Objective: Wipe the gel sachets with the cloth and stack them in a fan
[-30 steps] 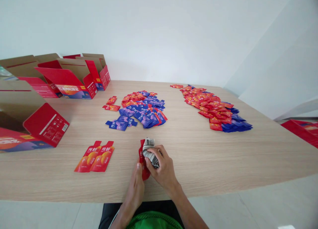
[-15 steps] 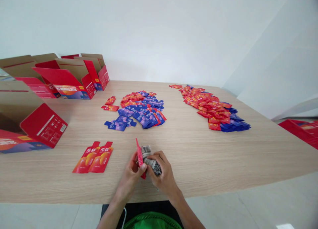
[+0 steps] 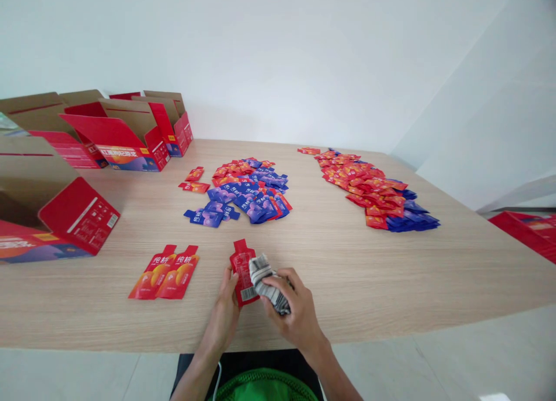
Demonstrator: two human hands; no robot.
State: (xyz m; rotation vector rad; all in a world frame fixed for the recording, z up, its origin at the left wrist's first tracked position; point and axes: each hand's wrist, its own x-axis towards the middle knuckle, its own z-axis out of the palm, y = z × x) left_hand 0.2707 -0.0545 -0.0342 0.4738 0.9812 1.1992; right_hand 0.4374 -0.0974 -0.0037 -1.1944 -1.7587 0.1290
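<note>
My left hand [image 3: 226, 299] is closed on the lower left edge of a red pouch [image 3: 242, 268], whose back with small print and a barcode faces me. In my right hand [image 3: 297, 308] is a bunched grey striped cloth [image 3: 266, 278], gripped from the right side. The cloth touches or nearly touches the pouch's right edge. To the left, two red pouches [image 3: 176, 273] lie overlapping on the table, fronts up. Beyond my hands sits a mixed pile of blue and red pouches [image 3: 252, 192].
Open red cartons [image 3: 125, 137] stand at the back left, with a nearer carton [image 3: 82, 221] at the left edge. A long heap of red and blue pouches [image 3: 373, 192] lies at the right. Another red box [image 3: 527, 230] shows past the table's [image 3: 391, 279] right edge.
The red pouch has turned from edge-on to showing its printed back. My right hand has drawn slightly right and down with the cloth.
</note>
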